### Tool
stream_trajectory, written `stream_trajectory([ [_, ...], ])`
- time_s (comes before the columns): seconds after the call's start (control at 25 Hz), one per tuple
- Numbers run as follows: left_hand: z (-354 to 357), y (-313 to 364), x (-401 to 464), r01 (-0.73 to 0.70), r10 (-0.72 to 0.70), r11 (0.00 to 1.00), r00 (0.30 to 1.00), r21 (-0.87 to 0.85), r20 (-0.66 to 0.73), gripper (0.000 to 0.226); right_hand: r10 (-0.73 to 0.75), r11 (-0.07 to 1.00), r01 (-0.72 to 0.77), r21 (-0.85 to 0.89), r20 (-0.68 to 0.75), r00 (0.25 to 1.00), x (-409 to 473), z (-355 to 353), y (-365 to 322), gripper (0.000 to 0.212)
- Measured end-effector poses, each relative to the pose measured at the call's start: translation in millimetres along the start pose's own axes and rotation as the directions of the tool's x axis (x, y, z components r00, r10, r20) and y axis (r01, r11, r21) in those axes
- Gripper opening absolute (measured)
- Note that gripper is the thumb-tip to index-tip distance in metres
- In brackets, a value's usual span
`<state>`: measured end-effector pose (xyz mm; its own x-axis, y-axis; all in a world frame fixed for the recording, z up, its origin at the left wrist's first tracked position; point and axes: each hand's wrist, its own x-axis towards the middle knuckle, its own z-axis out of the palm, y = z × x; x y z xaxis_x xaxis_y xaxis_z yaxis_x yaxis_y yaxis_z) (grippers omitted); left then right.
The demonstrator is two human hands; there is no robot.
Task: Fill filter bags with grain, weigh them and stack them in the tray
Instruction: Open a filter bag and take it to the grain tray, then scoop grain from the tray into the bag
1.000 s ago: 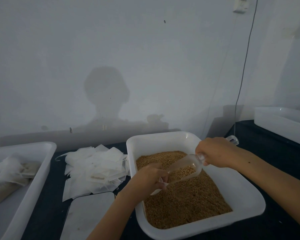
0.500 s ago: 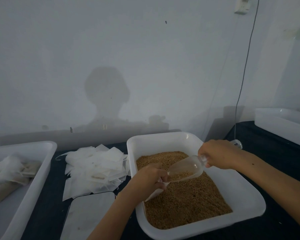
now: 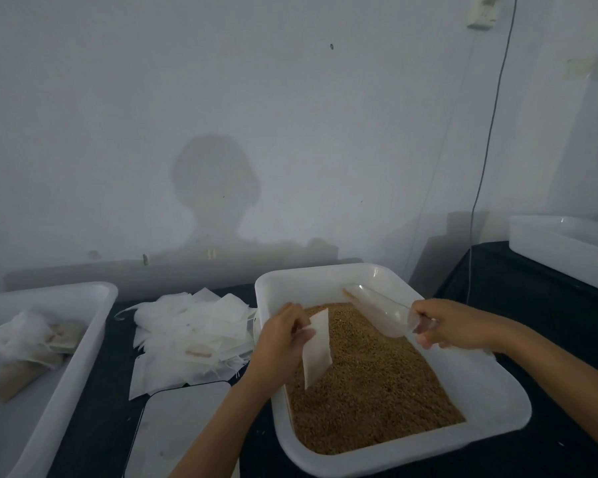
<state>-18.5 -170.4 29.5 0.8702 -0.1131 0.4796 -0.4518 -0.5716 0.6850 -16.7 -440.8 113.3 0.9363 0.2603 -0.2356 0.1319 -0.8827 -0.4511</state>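
A white tub [image 3: 497,401] in front of me holds brown grain [image 3: 370,377]. My left hand [image 3: 283,339] pinches the top of a white filter bag [image 3: 316,350], which hangs upright over the grain's left side. My right hand [image 3: 453,324] grips the handle of a clear plastic scoop [image 3: 377,307]; the scoop lies low over the far end of the tub, its mouth pointing away from me, apart from the bag. A white tray [image 3: 83,339] at the left holds several filled bags [image 3: 21,346].
A loose heap of empty filter bags [image 3: 190,332] lies on the dark tabletop between tray and tub. A flat white scale platform [image 3: 183,429] sits at the near edge. Another white tub [image 3: 563,250] stands at the far right; a cable [image 3: 487,150] hangs down the wall.
The scoop has left the bag's mouth and swung to the far end of the tub, now without visible grain. My left hand has lifted the bag upright.
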Motion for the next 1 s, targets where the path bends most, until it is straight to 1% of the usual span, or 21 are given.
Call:
stream_trajectory([
  [0.08,-8.1,3.5,0.6,0.013,-0.025,0.992,0.995,-0.126,-0.098,0.024,0.038,0.999,-0.038,0.012,-0.014,0.999,3.5,12.0,5.2,0.009],
  [0.16,-20.8,8.6,2.1,-0.020,-0.015,0.977,0.987,-0.214,-0.161,0.021,0.056,0.991,-0.059,-0.118,-0.025,0.998,10.0,28.6,5.7,0.012],
  [0.24,-38.2,13.2,2.5,-0.060,0.005,0.958,0.981,-0.281,-0.193,0.022,0.049,0.962,-0.050,-0.267,-0.013,0.999,16.9,46.6,2.5,0.007],
  [0.32,-57.6,15.2,-0.5,-0.079,0.015,0.946,0.979,-0.315,-0.203,0.023,0.043,0.943,-0.040,-0.332,0.002,0.999,24.1,65.8,0.6,0.015],
  [0.4,-76.6,12.4,-6.7,-0.079,0.013,0.941,0.980,-0.330,-0.197,0.021,0.039,0.918,-0.025,-0.395,0.029,0.999,29.9,83.7,-1.1,0.011],
  [0.52,-101.8,2.9,-20.8,-0.060,0.006,0.936,0.988,-0.347,-0.156,0.021,0.070,0.848,-0.045,-0.528,0.027,0.997,35.6,101.0,-3.2,0.019],
  [0.6,-116.2,-5.4,-31.7,-0.032,-0.010,0.941,0.993,-0.337,-0.122,0.023,0.063,0.774,-0.062,-0.630,-0.021,0.998,34.2,103.7,-16.4,0.023],
  [0.64,-122.6,-9.3,-37.1,-0.017,-0.017,0.946,0.995,-0.325,-0.103,0.023,0.015,0.757,-0.069,-0.650,-0.088,0.996,32.9,102.6,-29.2,0.027],
  [0.68,-128.5,-13.4,-42.3,-0.006,-0.021,0.950,0.996,-0.312,-0.085,0.022,-0.076,0.782,-0.044,-0.621,-0.165,0.983,31.8,101.2,-45.7,0.029],
  [0.72,-134.2,-17.6,-47.5,-0.002,-0.020,0.952,0.997,-0.306,-0.070,0.021,-0.189,0.857,0.035,-0.514,-0.251,0.949,29.3,100.7,-67.6,0.026],
  [0.76,-139.1,-21.7,-52.1,0.000,-0.018,0.951,0.998,-0.308,-0.057,0.021,-0.268,0.934,0.161,-0.320,-0.329,0.905,25.7,101.7,-92.8,0.024],
  [0.8,-144.5,-25.7,-56.9,0.003,-0.019,0.950,0.999,-0.313,-0.048,0.020,-0.316,0.948,0.311,-0.074,-0.357,0.879,20.9,104.5,-121.3,0.023],
  [0.84,-148.8,-29.0,-61.0,0.006,-0.020,0.947,0.999,-0.321,-0.043,0.020,-0.349,0.897,0.411,0.162,-0.311,0.884,18.5,109.1,-147.7,0.026],
  [0.88,-152.7,-32.1,-65.1,0.005,-0.019,0.943,0.999,-0.334,-0.039,0.020,-0.383,0.836,0.440,0.328,-0.225,0.896,19.3,116.6,-169.9,0.029],
  [0.92,-156.5,-35.0,-69.1,0.002,-0.016,0.937,0.999,-0.350,-0.036,0.020,-0.411,0.787,0.437,0.435,-0.157,0.898,22.3,126.9,-187.0,0.030],
  [0.96,-159.4,-38.1,-73.1,0.002,-0.016,0.932,0.999,-0.363,-0.034,0.020,-0.406,0.749,0.415,0.517,-0.137,0.904,25.8,137.8,-199.6,0.028],
  [1.0,-162.3,-42.0,-77.5,0.006,-0.021,0.929,0.999,-0.371,-0.036,0.018,-0.359,0.713,0.373,0.593,-0.148,0.921,30.0,147.9,-208.9,0.025],
])
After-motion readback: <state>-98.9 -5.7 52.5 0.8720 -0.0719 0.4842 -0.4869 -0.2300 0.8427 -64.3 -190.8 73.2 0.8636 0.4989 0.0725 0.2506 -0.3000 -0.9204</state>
